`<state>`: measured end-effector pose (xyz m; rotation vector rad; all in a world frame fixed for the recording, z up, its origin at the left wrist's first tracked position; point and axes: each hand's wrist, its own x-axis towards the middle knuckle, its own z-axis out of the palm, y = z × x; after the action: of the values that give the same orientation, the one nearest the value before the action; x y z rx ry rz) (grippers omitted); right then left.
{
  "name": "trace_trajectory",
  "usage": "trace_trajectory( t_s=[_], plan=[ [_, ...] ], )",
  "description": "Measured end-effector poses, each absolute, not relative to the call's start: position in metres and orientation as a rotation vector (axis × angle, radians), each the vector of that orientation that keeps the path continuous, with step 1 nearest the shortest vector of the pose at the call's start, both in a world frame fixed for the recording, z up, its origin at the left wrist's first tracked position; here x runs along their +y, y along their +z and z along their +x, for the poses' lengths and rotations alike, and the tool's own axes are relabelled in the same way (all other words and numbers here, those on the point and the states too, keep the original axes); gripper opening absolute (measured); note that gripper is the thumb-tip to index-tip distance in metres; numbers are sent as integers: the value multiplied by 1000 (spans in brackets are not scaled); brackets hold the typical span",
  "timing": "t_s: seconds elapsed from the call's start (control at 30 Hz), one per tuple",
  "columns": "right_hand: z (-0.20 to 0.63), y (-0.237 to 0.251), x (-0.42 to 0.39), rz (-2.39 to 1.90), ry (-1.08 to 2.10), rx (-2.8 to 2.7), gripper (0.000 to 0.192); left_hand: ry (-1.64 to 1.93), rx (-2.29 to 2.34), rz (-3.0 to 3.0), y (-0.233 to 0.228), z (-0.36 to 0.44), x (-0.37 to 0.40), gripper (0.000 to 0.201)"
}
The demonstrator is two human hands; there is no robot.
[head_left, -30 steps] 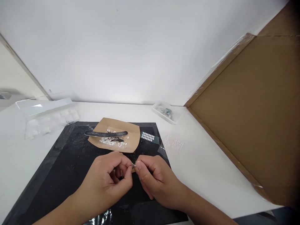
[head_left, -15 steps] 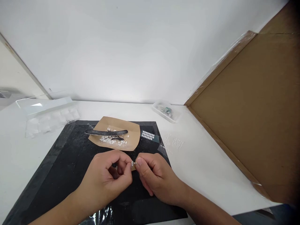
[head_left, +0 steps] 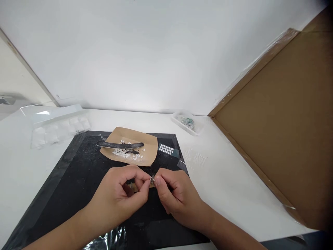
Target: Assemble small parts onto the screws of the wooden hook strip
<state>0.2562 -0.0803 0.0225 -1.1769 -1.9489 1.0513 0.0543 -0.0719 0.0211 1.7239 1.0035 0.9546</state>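
Observation:
Thumb and index finger of my left hand (head_left: 125, 191) are pinched on a small metallic-looking piece (head_left: 152, 180), too small to name. My right hand (head_left: 178, 194) is closed too, its thumb and fingertip at the right end of the piece, where a thin pale tip shows. Both hands are held close together above a black mat (head_left: 70, 180). Partly hidden behind the fingers is a small brown piece (head_left: 134, 187). Beyond the hands lies a brown paper tray (head_left: 149, 139) with small white bits (head_left: 122, 153) and dark scraps, and a dark curved strip like a nail file (head_left: 119, 145) rests across it.
Right of the tray lies a dark card with rows of white dots (head_left: 166, 149). Small clear pieces (head_left: 199, 158) are on the white table. A clear plastic box (head_left: 56, 128) stands at left, a small tub (head_left: 186, 122) at the back, and a cardboard panel (head_left: 275, 114) at right.
Both hands still pinch at the small piece, which appears turned and darker now. The right thumb has shifted slightly. The whole view has moved a little.

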Motion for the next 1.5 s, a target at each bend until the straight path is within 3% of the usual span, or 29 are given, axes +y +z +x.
trace_trajectory(
  t_s=[0.27,0.57,1.5],
  plan=[
    [259,19,-77,-1125,642,-2155,33,865,1029,1887,27,51,-70,15],
    [258,16,-77,-1046,631,-2227,31,941,1077,1925,22,51,-73,19],
    [260,24,-76,-1083,1430,-1940,46,816,1102,1522,25,52,-75,14]
  ],
)
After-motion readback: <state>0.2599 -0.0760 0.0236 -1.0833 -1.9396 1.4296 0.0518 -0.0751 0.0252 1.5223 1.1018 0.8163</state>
